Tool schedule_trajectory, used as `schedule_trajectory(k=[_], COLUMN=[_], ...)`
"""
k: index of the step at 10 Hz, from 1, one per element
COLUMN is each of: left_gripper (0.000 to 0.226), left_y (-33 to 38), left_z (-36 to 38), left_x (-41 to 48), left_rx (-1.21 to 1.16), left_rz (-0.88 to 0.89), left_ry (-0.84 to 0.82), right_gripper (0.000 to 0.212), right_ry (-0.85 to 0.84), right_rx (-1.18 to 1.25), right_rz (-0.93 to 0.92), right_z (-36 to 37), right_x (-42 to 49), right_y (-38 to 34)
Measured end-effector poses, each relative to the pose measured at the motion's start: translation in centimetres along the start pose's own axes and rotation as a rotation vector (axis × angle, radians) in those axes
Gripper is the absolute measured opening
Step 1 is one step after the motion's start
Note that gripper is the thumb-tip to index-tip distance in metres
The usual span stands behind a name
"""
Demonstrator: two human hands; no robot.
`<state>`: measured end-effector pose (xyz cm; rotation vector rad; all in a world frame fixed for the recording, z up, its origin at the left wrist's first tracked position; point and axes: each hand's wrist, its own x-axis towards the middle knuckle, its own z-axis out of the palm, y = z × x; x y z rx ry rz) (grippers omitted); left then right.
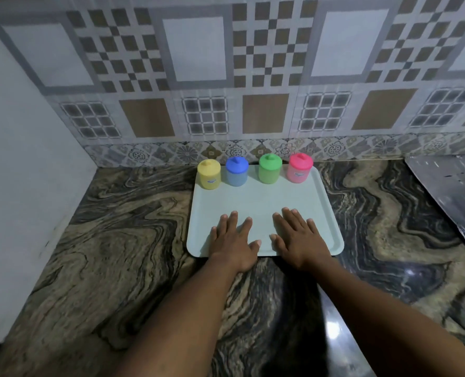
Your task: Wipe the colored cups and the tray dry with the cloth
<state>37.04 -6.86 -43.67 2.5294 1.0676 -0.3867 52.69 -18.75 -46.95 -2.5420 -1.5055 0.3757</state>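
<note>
A pale mint, smooth plastic tray (264, 198), rectangular with rounded corners and a low raised rim, lay on the glossy, swirled brown-and-black stone bench (111, 240) near its back edge. Along the tray's far edge stood four small, round, translucent plastic cups in a row, each capped with a knobbed lid: the yellow cup (209, 176), the blue cup (236, 172), the green cup (270, 170) and the pink cup (300, 169). The left hand (232, 240) and the right hand (298, 238) rested palm down on the tray's near half, fingers straight and spread, gripping nothing. A patterned tiled wall (198, 63) rose behind the bench, a plain white wall (21, 159) closed its left side, and a scuffed metal sheet (449, 183) lay at its right back corner.
</note>
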Motion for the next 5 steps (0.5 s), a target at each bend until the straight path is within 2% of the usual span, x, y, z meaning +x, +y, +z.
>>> schedule_trajectory(k=[3,4,5], left_gripper=[0.072,0.073,0.076], left_y=[-0.6,-0.6,-0.5], left_z=[-1.7,-3.0,-6.0], left_x=[2.5,2.4,2.8], left_rx=[-0.020,-0.027,0.031], left_rz=[0.008,0.017,0.059], left_ry=[-0.051,-0.123,-0.156], right_gripper=[0.065,0.065,0.059], right_ry=[-0.055,-0.124,-0.075], right_rx=[-0.016,-0.018,-0.055], right_rz=[-0.002,0.007,-0.004], right_z=[-0.9,-2.3,-5.4], right_x=[2.6,2.9,4.3], right_y=[0.1,-0.1,-1.5])
